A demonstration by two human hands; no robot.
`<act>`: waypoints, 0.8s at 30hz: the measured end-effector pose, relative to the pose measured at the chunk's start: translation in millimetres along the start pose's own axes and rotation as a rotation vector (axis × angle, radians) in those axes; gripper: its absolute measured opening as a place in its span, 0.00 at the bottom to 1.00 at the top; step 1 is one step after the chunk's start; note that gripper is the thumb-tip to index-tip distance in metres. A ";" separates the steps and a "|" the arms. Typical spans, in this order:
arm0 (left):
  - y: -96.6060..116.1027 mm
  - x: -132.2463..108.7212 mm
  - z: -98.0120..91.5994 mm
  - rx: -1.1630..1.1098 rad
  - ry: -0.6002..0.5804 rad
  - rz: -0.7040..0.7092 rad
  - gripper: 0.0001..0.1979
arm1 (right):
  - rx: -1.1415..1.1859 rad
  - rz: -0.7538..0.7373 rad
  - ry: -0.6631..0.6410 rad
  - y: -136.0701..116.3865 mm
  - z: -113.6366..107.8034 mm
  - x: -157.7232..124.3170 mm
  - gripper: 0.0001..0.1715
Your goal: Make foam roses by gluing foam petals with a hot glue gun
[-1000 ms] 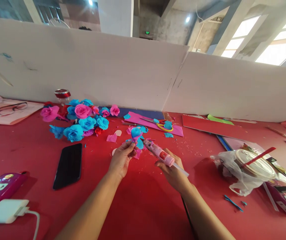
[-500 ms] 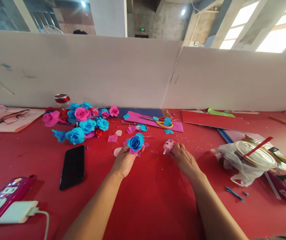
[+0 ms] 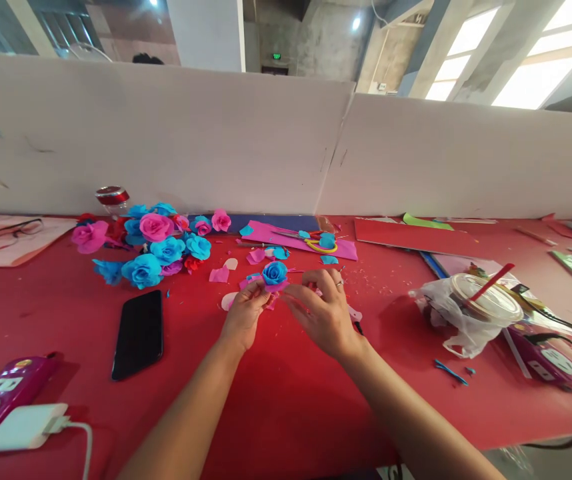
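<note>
Operator: State the position of the workpiece.

Technician: The blue paper rose (image 3: 275, 273) was above the red counter (image 3: 276, 407), in front of the person and between the two hands. Its bloom faced upward, with pink paper beneath it.

Operator: State the condition of the hands.

Technician: The left hand (image 3: 243, 319) was closed in a pinch on the base of the rose. The right hand (image 3: 329, 313) was partly open, fingers bent, with thumb and forefinger extended to the right side of the pink paper. Whether those fingertips gripped the paper could not be told.

Operator: Was any tool adjacent?

Technician: A pink glue gun (image 3: 355, 313) lay mostly hidden behind the right hand. Beyond the rose, scissors (image 3: 322, 246) with yellow handles rested on a pink paper strip (image 3: 261, 233). Paper scraps (image 3: 219, 274) lay around the left hand.

Operator: List the items at each side.

Technician: To the left, a cluster of finished roses (image 3: 156, 228) stood beyond a black phone (image 3: 139, 333); a white plug (image 3: 23, 428) sat in a purple power strip (image 3: 16, 377). To the right, a lidded cup (image 3: 496, 300) with a red straw (image 3: 491, 282) stood in a plastic bag (image 3: 459, 327).
</note>
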State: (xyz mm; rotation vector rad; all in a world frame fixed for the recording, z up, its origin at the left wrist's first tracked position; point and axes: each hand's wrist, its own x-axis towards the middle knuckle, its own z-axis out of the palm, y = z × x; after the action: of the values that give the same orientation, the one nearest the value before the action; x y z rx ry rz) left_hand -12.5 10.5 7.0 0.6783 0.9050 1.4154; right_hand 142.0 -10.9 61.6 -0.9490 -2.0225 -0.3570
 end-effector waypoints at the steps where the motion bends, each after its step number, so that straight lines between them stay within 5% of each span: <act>1: 0.2 -0.3 0.2 0.012 -0.004 0.005 0.08 | -0.014 -0.005 0.008 -1.6 3.2 0.4 0.08; 21: -5.1 4.0 -6.4 0.139 -0.111 0.083 0.07 | 0.291 0.084 0.103 9.4 -2.3 -16.4 0.03; 24: -4.0 2.2 -4.1 0.111 -0.127 0.028 0.05 | 0.300 0.111 0.052 10.5 -1.3 -17.5 0.10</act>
State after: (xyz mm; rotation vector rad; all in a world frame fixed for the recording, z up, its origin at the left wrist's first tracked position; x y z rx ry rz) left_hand -14.0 11.9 1.2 0.8574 0.8810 1.3384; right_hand 156.6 -13.2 47.5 -0.8496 -1.8998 -0.0154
